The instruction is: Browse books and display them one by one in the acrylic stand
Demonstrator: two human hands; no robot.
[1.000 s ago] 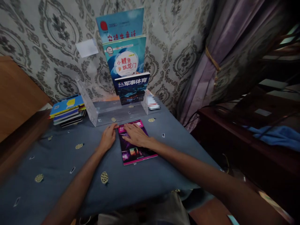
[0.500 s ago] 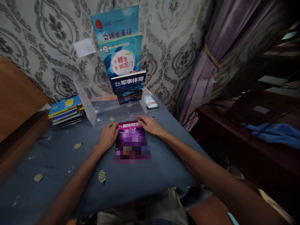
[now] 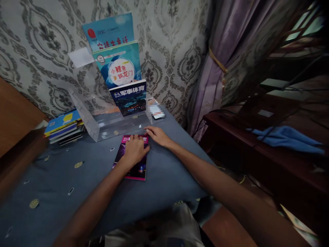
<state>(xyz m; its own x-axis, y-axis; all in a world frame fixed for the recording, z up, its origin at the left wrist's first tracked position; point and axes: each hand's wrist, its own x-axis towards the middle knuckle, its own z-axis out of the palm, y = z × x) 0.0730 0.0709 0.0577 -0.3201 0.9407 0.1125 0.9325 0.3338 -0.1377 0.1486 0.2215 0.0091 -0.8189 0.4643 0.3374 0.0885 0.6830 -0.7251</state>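
Observation:
A purple and black book with a pink title band (image 3: 141, 173) lies face up on the cloth-covered table, slightly turned. Across its upper part rests my left hand (image 3: 136, 149), palm down with fingers spread over the title. My right hand (image 3: 157, 136) is at the book's top right corner, its fingers stretched out to the left; whether it presses on the corner is hard to tell. Behind the hands stands a clear acrylic rack (image 3: 94, 132). Three books lean upright in it: a dark blue one (image 3: 130, 99), a teal one (image 3: 119, 68) and a blue one (image 3: 110, 31) at the back.
Left of the rack is a stack of books (image 3: 64, 127) with a blue and yellow one on top. A phone (image 3: 156, 111) lies at the rack's right end. Beyond the table's right edge are a dark red cabinet (image 3: 231, 137) and a blue cloth (image 3: 285, 139).
My left hand has moved from the book's left edge onto its cover. The book has turned slightly. My right hand stays by the top right corner. The view has shifted to the right.

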